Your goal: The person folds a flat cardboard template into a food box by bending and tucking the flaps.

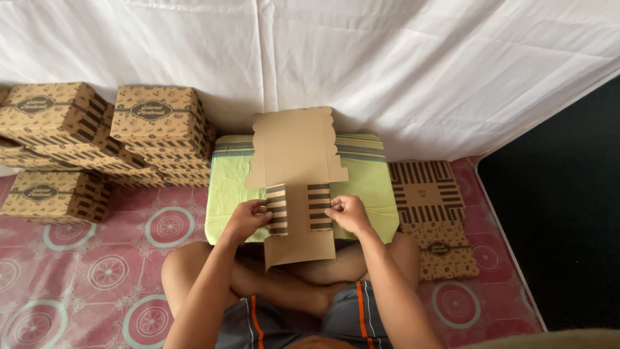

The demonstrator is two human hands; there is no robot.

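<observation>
Two striped side flaps of a flat, unfolded brown cardboard box blank (pixel 296 169) stand folded inward, one under each hand. This blank lies plain side up on a low table covered with a light green cloth (pixel 227 194), its near end hanging over the table's front edge above the person's crossed legs. Pinching the left striped flap (pixel 278 208) between thumb and fingers is the left hand (pixel 248 220); the right hand (pixel 347 213) grips the right striped flap (pixel 319 207) the same way, so both hands are closed on the card.

Just right of the table, a stack of flat printed box blanks with brown stripes (pixel 429 213) rests on the red patterned floor mat (pixel 97 265). To the left, well apart from the hands, a pile of assembled brown printed boxes (pixel 97 145) sits against the white cloth backdrop (pixel 387 58).
</observation>
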